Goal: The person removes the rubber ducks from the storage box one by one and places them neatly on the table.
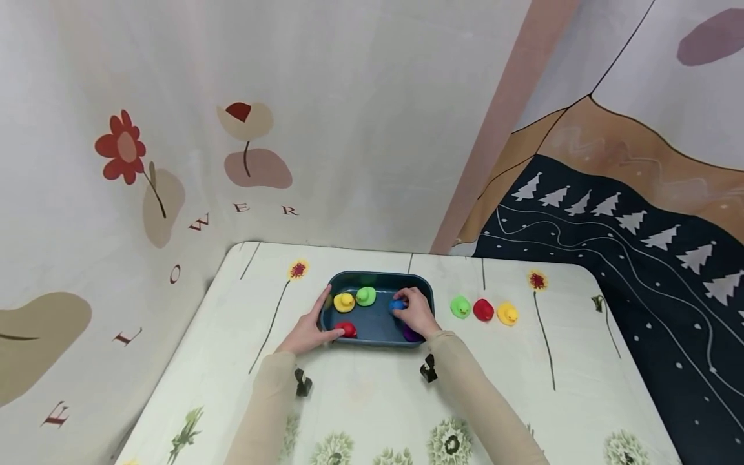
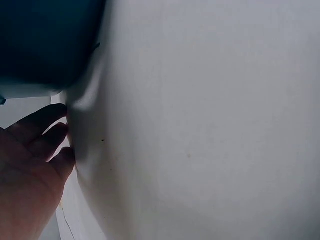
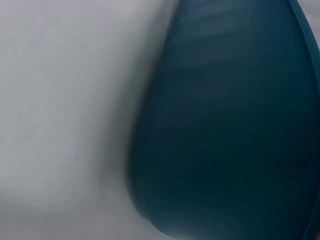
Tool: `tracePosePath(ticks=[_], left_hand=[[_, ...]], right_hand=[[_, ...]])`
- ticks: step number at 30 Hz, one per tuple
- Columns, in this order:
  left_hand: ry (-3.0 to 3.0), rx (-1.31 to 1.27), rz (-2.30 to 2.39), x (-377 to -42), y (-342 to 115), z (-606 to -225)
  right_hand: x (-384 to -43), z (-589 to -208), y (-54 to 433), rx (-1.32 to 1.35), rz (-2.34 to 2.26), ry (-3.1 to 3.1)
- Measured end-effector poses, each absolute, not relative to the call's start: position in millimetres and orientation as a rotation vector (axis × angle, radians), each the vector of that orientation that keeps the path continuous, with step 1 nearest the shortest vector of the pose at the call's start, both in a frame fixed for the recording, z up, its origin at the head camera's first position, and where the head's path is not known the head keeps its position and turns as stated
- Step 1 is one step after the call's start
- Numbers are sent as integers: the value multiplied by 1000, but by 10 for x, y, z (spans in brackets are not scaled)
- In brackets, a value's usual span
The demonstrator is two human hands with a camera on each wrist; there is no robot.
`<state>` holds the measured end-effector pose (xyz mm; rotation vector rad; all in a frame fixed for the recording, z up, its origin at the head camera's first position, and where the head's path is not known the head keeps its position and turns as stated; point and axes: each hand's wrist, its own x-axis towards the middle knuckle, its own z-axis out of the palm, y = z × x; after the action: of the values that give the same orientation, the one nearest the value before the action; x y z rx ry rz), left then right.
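A dark blue tray (image 1: 374, 321) lies on the table with small rubber ducks in it. Inside its right half, my right hand (image 1: 418, 314) pinches a blue duck (image 1: 397, 305) between thumb and fingers. Partly hidden under that wrist is a purple duck (image 1: 411, 333). My left hand (image 1: 307, 330) rests against the tray's left end, its fingers extended along the wall and the thumb over the near edge, by a red duck (image 1: 347, 329). Toward the tray's far left sit a yellow duck (image 1: 344, 302) and a green duck (image 1: 365, 296). The left wrist view shows the fingers (image 2: 59, 131) beside the tray's corner.
Right of the tray, a green duck (image 1: 460, 307), a red duck (image 1: 483, 310) and a yellow duck (image 1: 507, 314) stand in a row on the flower-printed tablecloth (image 1: 360, 394). Printed curtains (image 1: 360, 129) hang behind the table.
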<state>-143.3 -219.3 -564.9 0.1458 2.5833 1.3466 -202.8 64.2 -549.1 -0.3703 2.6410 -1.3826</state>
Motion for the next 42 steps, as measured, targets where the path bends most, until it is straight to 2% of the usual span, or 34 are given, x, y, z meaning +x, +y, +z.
tracePosePath(ticks=[9,23,38,42], left_hand=[[2581,167,1346,-1428,-2191,-5650],[2590,167,1363,-1423,-2221,-5652],[2581,165,1365,-1433,-2214,-5680],[2576,163,1367,-1437,-2200,-5668]], right_hand=[[-1970,-5420,653,-313,-1441,2560],[-1834,-5159,826,-415,-1585,2486],[-1720,-4968,1270,-469,-1576,2414],[-1632,-4760,1350,-485,-1559,2423]])
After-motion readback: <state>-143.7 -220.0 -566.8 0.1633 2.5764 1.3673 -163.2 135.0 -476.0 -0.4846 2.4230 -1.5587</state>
